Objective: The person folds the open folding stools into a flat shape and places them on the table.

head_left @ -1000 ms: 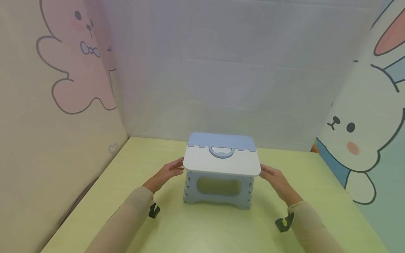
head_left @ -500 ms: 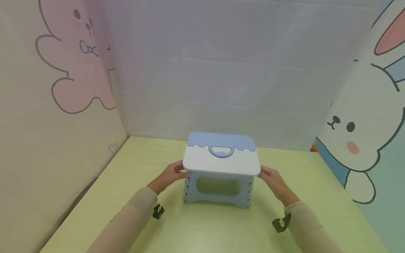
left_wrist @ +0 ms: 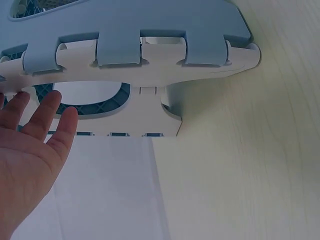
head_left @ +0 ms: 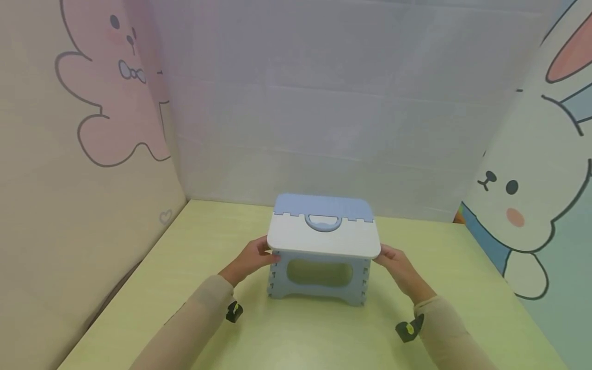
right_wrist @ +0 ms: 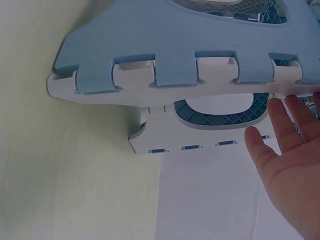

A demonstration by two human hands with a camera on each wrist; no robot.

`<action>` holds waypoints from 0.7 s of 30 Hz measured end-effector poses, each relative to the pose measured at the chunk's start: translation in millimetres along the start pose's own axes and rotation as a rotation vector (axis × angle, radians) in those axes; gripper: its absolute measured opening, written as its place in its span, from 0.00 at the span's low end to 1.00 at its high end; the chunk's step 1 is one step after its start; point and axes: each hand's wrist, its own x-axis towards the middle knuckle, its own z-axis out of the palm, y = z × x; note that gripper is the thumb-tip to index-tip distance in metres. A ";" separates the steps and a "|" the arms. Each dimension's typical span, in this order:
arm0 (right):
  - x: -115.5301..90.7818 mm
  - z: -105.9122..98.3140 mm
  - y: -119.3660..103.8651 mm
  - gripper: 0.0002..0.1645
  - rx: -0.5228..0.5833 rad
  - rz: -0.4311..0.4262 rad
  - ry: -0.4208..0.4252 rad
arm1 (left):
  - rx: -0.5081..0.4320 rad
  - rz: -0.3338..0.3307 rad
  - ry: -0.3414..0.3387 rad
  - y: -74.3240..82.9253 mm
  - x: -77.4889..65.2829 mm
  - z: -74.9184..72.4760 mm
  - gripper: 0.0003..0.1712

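A white and light-blue folding step stool [head_left: 324,242] stands upright and unfolded on the table, a blue carry handle [head_left: 324,226] set in its top. At its left side, just under the seat edge, my left hand [head_left: 247,262] touches it, thumb near the front leg. My right hand [head_left: 399,267] meets the opposite side, its thumb hidden. In the left wrist view, fairly straight fingers of the left hand [left_wrist: 30,150] reach the stool's hinged side [left_wrist: 120,47]. The right wrist view shows the right hand [right_wrist: 295,155] likewise, fingertips at the side panel [right_wrist: 175,72].
The pale yellow-green tabletop [head_left: 296,339] extends around the stool. Behind it rises a plain whitish sheet [head_left: 324,103]. Printed sheets flank the table, one with a pink bear [head_left: 115,118], another with a white rabbit [head_left: 536,169]. Long sleeves with dark wrist-worn devices cover both forearms.
Both hands have moved inward. The left thumb has come from the side to the stool's front leg, and the right fingers sit closer under the seat edge. The stool stays in place.
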 end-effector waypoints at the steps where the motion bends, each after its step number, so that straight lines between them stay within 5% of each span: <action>1: -0.2 1.1 -0.2 0.27 -0.010 -0.013 0.000 | 0.005 -0.007 0.012 -0.2 0.7 0.8 0.31; 8: 0.0 9.5 0.7 0.29 -0.108 -0.086 0.062 | 0.043 0.029 0.111 2.5 3.5 11.0 0.24; 21: 6.3 20.0 2.3 0.24 -0.032 -0.038 0.193 | 0.065 0.077 0.281 -2.8 9.8 22.2 0.21</action>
